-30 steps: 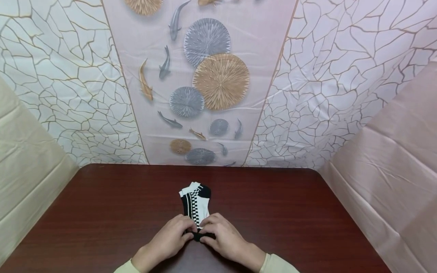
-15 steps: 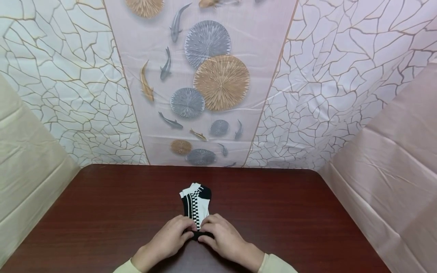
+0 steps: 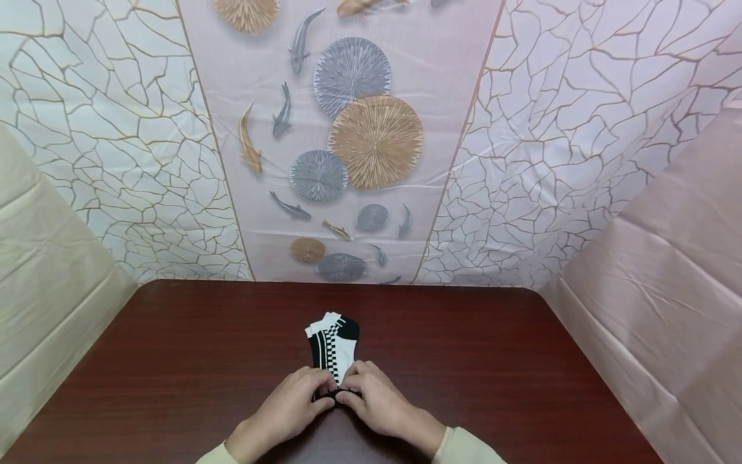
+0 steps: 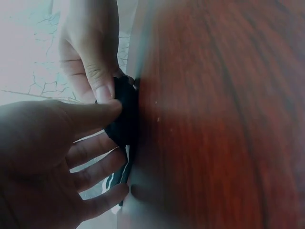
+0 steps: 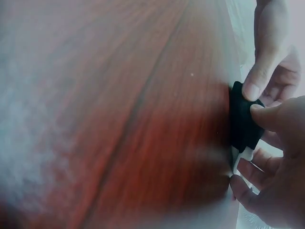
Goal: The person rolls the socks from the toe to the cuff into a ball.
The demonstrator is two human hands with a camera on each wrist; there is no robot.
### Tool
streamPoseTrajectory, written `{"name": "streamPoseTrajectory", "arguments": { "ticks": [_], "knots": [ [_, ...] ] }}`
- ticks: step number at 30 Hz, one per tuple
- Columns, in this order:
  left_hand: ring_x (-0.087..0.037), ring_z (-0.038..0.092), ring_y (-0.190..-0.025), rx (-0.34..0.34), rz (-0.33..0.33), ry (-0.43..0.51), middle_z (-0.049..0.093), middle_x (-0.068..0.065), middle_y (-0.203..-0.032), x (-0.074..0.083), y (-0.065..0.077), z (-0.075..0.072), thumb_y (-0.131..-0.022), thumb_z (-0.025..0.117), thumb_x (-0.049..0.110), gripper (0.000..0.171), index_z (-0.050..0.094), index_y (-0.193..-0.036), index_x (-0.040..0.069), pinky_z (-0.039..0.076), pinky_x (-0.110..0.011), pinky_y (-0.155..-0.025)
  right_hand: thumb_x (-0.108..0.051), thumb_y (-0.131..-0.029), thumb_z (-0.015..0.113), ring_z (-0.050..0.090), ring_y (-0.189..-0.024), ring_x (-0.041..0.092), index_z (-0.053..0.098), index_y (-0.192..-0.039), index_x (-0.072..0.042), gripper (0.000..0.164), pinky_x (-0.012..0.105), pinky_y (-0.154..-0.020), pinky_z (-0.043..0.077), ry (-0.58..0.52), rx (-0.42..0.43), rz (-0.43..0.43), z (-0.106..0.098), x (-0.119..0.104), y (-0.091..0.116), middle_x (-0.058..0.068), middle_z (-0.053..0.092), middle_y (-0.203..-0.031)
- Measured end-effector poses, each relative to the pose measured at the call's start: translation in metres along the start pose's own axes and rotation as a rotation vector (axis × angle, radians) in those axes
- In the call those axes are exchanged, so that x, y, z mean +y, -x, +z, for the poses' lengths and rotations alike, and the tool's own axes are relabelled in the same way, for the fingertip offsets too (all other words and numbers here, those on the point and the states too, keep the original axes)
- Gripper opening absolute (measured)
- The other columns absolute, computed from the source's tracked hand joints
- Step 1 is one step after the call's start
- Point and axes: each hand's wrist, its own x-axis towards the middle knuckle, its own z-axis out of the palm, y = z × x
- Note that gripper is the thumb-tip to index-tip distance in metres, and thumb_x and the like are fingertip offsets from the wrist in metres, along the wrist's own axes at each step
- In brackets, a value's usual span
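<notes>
A pair of black-and-white socks (image 3: 346, 351), stacked together, lies on the table with checkered and striped bands along one side. Their white cuffs point to the far side. At the near end, the black toe (image 5: 245, 119) is turned up between both hands. My left hand (image 3: 292, 401) pinches it from the left, thumb on the near face and fingers behind. My right hand (image 3: 378, 398) pinches the same end from the right, its thumb close to the left thumb. In the left wrist view the black toe fabric (image 4: 125, 112) shows between the thumbs and fingers.
The dark red-brown wooden table (image 3: 464, 361) reaches a patterned cloth backdrop (image 3: 371, 238) at its far edge. Plain beige cloth panels (image 3: 678, 290) stand on the left and right sides.
The toe end has rolled slightly away from me under the thumbs, and the two hands have drawn a little closer together. The rest of the socks stays in place.
</notes>
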Motion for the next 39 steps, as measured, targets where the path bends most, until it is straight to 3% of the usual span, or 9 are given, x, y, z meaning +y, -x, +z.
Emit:
{"name": "streamPoseTrajectory", "arguments": {
  "ticks": [7,12,17,22,33,39],
  "knots": [
    [-0.003,0.050,-0.076,0.023,0.018,-0.003,0.059,0.019,-0.082,-0.0012,-0.0003,0.0019,-0.088,0.075,0.014,0.015,0.066,-0.083,0.024,0.043,-0.030,-0.067,-0.022,-0.099,0.066,0.048,-0.088,0.004,0.076,-0.094,-0.018,0.012,0.020,-0.076,0.043,0.046,-0.002,-0.005,0.0018,-0.0036,0.0011,-0.011,0.057,-0.096],
    [-0.004,0.054,-0.078,0.020,-0.017,0.007,0.064,0.016,-0.084,-0.0024,-0.0005,0.0028,-0.092,0.071,0.011,0.011,0.070,-0.086,0.020,0.047,-0.032,-0.069,-0.027,-0.093,0.073,0.053,-0.091,0.005,0.070,-0.104,-0.018,0.014,0.024,-0.079,0.046,0.076,-0.027,-0.005,0.0015,-0.0027,0.0003,-0.010,0.061,-0.099],
    [-0.005,0.056,-0.078,0.011,-0.049,0.005,0.063,0.016,-0.082,-0.0032,0.0002,0.0031,-0.093,0.069,0.010,0.009,0.071,-0.087,0.017,0.047,-0.035,-0.070,-0.022,-0.087,0.080,0.059,-0.093,0.007,0.061,-0.112,-0.020,0.031,0.025,-0.080,0.049,0.087,0.005,-0.090,0.0019,0.0011,0.0008,-0.008,0.066,-0.102],
    [-0.003,0.058,-0.078,0.015,-0.062,0.000,0.064,0.017,-0.081,-0.0025,-0.0012,0.0025,-0.093,0.070,0.012,0.011,0.072,-0.086,0.020,0.048,-0.034,-0.070,-0.019,-0.087,0.080,0.061,-0.090,0.006,0.066,-0.104,-0.020,0.022,0.024,-0.078,0.050,0.138,0.049,-0.174,0.0029,0.0044,0.0030,-0.008,0.067,-0.099],
    [-0.001,0.050,-0.069,-0.043,-0.118,0.066,0.061,0.014,-0.078,-0.0014,-0.0057,0.0029,-0.093,0.070,0.011,0.007,0.071,-0.089,0.017,0.043,-0.028,-0.062,-0.018,-0.084,0.082,0.061,-0.098,0.007,0.067,-0.112,-0.019,0.032,0.025,-0.084,0.050,0.168,0.032,-0.122,0.0036,0.0044,0.0070,-0.009,0.067,-0.110],
    [0.000,0.048,-0.061,-0.021,-0.144,0.116,0.054,0.014,-0.069,-0.0005,-0.0052,0.0021,-0.091,0.074,0.010,0.016,0.060,-0.090,0.019,0.041,-0.026,-0.058,-0.018,-0.085,0.082,0.061,-0.098,0.007,0.070,-0.110,-0.017,0.027,0.023,-0.084,0.050,0.169,0.017,-0.125,0.0038,0.0053,0.0051,-0.008,0.069,-0.109]
  ]
}}
